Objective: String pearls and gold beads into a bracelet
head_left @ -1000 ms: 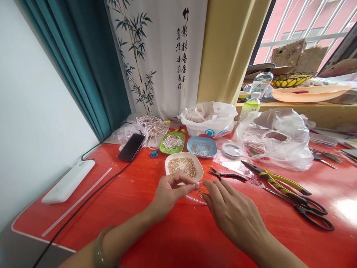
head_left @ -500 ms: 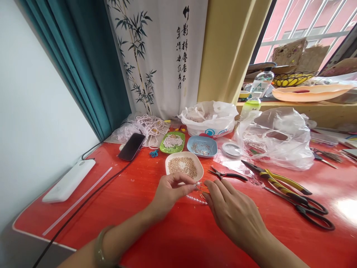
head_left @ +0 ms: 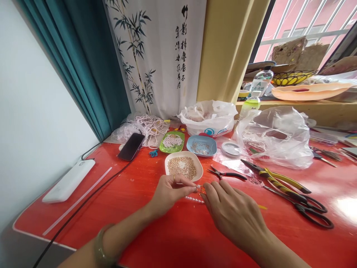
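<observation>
Above the glossy red table [head_left: 173, 238], the left hand [head_left: 167, 193] pinches white beads [head_left: 198, 187], the right hand [head_left: 232, 208] an orange piece [head_left: 203, 190]; teal curtain [head_left: 83, 56] far left.

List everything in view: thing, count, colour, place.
Curtains: three; teal, white, yellow; back
Window: one, white-barred, back right
Tray: one, peach, windowsill
Bottles: two, clear, back right
Plastic bags: several, clear or white, back
Pearl strands: several, pinkish, back left
Phone: one, black, left
Flat device: one, white, left
Table: one, red, under hands
Dishes: three; green, blue, cream; table centre
Beads: many, gold or pale, cream and green dishes
Pliers: two; black and red, black and yellow; right
Scissors: one, black handles, right
Beaded string: one, white, between hands
Other clutter: uncounted, mixed, sill and table
Bangle: one, green, left forearm
Left hand: one, pinching white beads
Right hand: one, fingers closed
</observation>
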{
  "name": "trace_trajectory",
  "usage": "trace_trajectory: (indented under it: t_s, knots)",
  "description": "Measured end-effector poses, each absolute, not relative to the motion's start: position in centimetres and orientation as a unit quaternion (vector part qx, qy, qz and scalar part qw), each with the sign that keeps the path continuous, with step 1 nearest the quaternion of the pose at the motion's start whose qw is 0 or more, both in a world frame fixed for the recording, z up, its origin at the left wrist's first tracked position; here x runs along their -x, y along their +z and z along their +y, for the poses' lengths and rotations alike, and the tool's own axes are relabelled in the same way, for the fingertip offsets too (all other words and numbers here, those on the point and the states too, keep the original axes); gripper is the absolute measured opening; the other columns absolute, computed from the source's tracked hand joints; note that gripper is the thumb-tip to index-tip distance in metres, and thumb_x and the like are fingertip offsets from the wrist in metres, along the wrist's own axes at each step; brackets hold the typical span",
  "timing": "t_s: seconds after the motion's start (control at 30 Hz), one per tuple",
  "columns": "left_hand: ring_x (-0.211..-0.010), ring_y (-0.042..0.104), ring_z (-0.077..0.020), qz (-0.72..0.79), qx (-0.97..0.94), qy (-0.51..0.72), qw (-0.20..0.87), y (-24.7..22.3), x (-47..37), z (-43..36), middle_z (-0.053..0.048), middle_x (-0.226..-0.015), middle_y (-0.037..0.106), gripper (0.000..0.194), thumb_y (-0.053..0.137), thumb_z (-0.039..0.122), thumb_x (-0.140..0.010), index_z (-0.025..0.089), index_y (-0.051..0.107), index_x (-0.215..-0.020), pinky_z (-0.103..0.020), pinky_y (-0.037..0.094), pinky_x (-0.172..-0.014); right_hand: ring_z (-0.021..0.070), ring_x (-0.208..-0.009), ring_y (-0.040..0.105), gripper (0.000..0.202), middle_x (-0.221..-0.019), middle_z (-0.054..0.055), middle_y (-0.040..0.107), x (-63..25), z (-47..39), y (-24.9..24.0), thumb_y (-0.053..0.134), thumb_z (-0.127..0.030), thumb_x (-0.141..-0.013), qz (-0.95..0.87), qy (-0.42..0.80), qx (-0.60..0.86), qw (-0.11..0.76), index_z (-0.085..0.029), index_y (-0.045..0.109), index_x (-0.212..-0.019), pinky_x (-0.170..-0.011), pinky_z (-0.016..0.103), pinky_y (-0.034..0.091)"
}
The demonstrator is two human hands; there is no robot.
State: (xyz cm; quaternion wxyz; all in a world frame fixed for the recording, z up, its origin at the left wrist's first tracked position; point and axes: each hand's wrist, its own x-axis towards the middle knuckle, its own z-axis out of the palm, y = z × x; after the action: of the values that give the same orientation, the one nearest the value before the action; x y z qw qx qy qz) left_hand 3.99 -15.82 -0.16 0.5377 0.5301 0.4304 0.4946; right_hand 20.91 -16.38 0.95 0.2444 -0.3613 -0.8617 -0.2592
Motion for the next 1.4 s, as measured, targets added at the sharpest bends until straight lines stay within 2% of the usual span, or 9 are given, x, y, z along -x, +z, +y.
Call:
trace_trajectory:
  t_s: [0.13,0.37,0.53,0.87,1.4]
  knots:
    - [-0.065,0.059,-0.0120,0.445,-0.533,0.484,0.532,-0.21,-4.09,-15.71,-0.002,-0.066,0.066,0.005,0.067,0.020,-0.064,0.014,0.066,-0.065,-0.024,0.045,-0.065,0.0149,-0.050,0.036,0.029,-0.051,0.001,0.047,-20.92,-16.36,0.80,0.035,-0.013,-0.084,-0.863,-0.261,0.361,0.240,-0.019,0.047,-0.058,-0.049,0.030,0.014]
    - [-0.064,0.059,-0.0107,0.430,-0.483,0.497,0.578,-0.61,-4.23,-15.57,-0.001,-0.066,0.068,0.009,0.069,0.022,-0.063,0.015,0.065,-0.066,-0.022,0.045,-0.065,0.0150,-0.051,0.039,0.031,-0.050,0.000,0.047,-20.92,-16.47,0.92,0.038,-0.022,-0.086,-0.842,-0.272,0.375,0.276,-0.019,0.049,-0.058,-0.051,0.030,0.018]
    - [-0.064,0.060,-0.0103,0.421,-0.459,0.512,0.592,-0.57,-4.18,-15.60,-0.002,-0.065,0.068,0.008,0.068,0.021,-0.065,0.014,0.064,-0.067,-0.021,0.044,-0.063,0.0147,-0.052,0.041,0.031,-0.050,0.001,0.048,-20.76,-16.74,1.28,0.038,-0.022,-0.086,-0.833,-0.273,0.383,0.292,-0.018,0.053,-0.059,-0.051,0.030,0.020]
    - [-0.064,0.062,-0.0115,0.415,-0.451,0.507,0.606,-0.57,-4.31,-15.84,-0.002,-0.066,0.069,0.009,0.069,0.021,-0.064,0.014,0.064,-0.067,-0.022,0.046,-0.063,0.0145,-0.050,0.038,0.034,-0.049,0.001,0.046,-20.40,-16.58,1.30,0.035,-0.020,-0.087,-0.837,-0.273,0.372,0.294,-0.019,0.050,-0.057,-0.050,0.030,0.019]
    - [-0.065,0.062,-0.0116,0.413,-0.445,0.505,0.614,-0.59,-4.31,-15.90,-0.002,-0.065,0.068,0.009,0.069,0.021,-0.064,0.014,0.064,-0.067,-0.023,0.046,-0.064,0.0143,-0.052,0.040,0.033,-0.050,0.001,0.048,-20.59,-16.70,1.20,0.036,-0.021,-0.086,-0.842,-0.258,0.381,0.281,-0.018,0.052,-0.058,-0.050,0.029,0.020]
